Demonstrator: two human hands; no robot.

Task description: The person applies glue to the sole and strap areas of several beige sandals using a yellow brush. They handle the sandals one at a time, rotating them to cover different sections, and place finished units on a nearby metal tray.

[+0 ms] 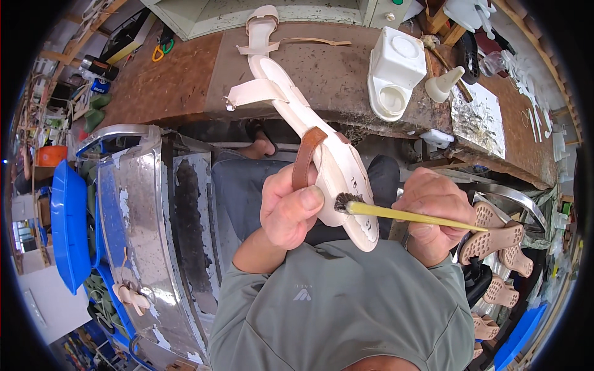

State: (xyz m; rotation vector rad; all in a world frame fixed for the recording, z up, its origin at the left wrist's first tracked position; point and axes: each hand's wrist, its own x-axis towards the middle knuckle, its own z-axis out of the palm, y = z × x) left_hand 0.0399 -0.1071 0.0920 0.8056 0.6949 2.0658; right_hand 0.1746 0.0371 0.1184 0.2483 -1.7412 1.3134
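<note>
Brushing a pale sandal held over the lap

Left hand (288, 207), fingers closed, clamps the brown strap (305, 158) against the cream sandal (334, 167); right hand (433, 216) pinches a yellow-handled brush (402, 214), bristles touching the sandal just beside the left thumb.

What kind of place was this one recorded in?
Most likely a shoemaking workshop. The left hand holds a sandal sole with a brown strap, the right hand dabs it with a brush, tan soles are stacked at the right, and the workbench is stained.
</note>
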